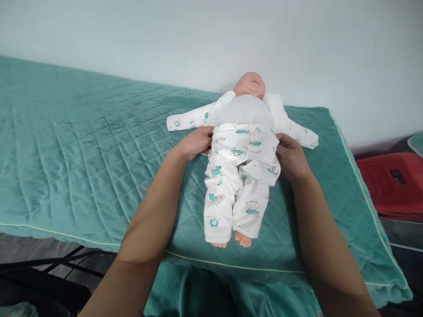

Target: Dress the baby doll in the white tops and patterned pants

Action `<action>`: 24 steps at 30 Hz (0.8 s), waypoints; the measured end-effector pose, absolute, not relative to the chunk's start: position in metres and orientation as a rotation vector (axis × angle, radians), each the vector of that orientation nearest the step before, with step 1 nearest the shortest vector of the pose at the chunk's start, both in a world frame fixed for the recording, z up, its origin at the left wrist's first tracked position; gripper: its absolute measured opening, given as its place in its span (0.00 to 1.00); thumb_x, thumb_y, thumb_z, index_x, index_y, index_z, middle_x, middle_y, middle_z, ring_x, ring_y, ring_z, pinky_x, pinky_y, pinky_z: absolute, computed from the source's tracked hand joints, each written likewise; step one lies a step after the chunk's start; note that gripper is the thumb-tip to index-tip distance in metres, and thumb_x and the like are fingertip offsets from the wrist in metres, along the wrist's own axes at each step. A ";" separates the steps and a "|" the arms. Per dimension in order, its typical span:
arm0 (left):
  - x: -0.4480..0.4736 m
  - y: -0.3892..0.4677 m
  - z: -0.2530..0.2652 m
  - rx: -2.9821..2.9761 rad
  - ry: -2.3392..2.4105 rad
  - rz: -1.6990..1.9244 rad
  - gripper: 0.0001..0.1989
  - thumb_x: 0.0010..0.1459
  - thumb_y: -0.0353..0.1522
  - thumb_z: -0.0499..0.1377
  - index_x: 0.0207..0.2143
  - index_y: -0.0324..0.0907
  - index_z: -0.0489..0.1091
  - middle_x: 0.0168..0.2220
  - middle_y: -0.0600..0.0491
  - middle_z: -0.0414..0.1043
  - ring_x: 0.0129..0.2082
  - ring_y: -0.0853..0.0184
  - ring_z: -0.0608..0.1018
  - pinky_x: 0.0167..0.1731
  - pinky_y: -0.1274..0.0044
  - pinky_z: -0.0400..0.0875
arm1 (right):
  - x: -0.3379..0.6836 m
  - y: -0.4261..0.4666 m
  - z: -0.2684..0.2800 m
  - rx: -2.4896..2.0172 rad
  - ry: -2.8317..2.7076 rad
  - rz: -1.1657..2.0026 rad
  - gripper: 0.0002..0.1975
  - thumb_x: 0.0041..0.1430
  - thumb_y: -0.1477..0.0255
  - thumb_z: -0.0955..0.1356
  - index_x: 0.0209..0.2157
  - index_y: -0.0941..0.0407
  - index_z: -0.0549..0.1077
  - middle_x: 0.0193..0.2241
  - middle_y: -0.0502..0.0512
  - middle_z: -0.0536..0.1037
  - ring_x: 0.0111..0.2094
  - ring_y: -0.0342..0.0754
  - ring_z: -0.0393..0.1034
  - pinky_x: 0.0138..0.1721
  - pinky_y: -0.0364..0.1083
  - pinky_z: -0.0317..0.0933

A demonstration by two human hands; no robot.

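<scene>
A baby doll (253, 83) lies on its back on the green quilted bed cover (99, 145), its head toward the wall and its bare feet toward me. It wears a white long-sleeved top (243, 110) and white baby pants (221, 176) printed with cats and green figures. At the doll's left-hand side in the view, my left hand (197, 143) is closed on the side of the pants near the waist. My right hand (292, 156) grips the opposite side a little lower. Cloth and the doll's body partly hide the fingertips of both hands.
A pale wall (185, 39) rises behind the bed. Beyond the bed's right edge sits a red plastic object (390, 185). Black metal legs (62, 259) and a dark item show at the lower left, and green cloth (231, 290) hangs at the front.
</scene>
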State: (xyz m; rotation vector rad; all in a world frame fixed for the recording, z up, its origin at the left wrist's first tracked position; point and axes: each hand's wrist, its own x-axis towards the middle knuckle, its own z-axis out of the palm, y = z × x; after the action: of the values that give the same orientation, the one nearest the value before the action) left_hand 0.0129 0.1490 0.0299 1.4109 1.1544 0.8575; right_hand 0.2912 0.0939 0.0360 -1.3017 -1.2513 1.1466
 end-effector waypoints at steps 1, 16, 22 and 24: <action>0.013 0.148 0.030 1.391 1.136 0.804 0.08 0.41 0.25 0.60 0.27 0.42 0.75 0.23 0.54 0.72 0.24 0.64 0.75 0.25 0.74 0.70 | 0.293 0.092 0.037 -1.296 -1.281 1.173 0.17 0.46 0.61 0.76 0.35 0.52 0.71 0.33 0.50 0.79 0.31 0.48 0.73 0.30 0.47 0.67; 0.020 0.145 0.035 1.635 1.397 1.244 0.04 0.52 0.25 0.57 0.29 0.42 0.69 0.31 0.54 0.72 0.34 0.67 0.72 0.36 0.77 0.67 | 0.299 0.097 0.035 -1.473 -1.265 0.659 0.09 0.50 0.68 0.73 0.32 0.52 0.70 0.28 0.49 0.73 0.29 0.45 0.67 0.29 0.45 0.64; 0.021 0.136 0.050 1.860 1.120 1.230 0.07 0.57 0.36 0.63 0.37 0.42 0.72 0.40 0.53 0.73 0.42 0.67 0.73 0.42 0.76 0.68 | 0.280 0.087 0.044 -1.222 -1.522 0.539 0.08 0.57 0.65 0.72 0.38 0.50 0.73 0.39 0.51 0.74 0.41 0.48 0.70 0.41 0.48 0.67; 0.021 0.134 0.050 1.997 1.063 1.169 0.11 0.57 0.40 0.65 0.37 0.42 0.72 0.43 0.52 0.71 0.45 0.66 0.72 0.45 0.74 0.68 | 0.280 0.089 0.044 -1.209 -1.567 0.563 0.09 0.57 0.64 0.73 0.39 0.49 0.73 0.40 0.50 0.74 0.42 0.48 0.70 0.42 0.48 0.67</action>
State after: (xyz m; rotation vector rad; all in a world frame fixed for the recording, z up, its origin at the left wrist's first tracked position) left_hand 0.0207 0.1342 0.0502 1.9966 1.0630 1.1686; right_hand 0.2804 0.0886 0.0438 -1.2086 -1.5666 0.5629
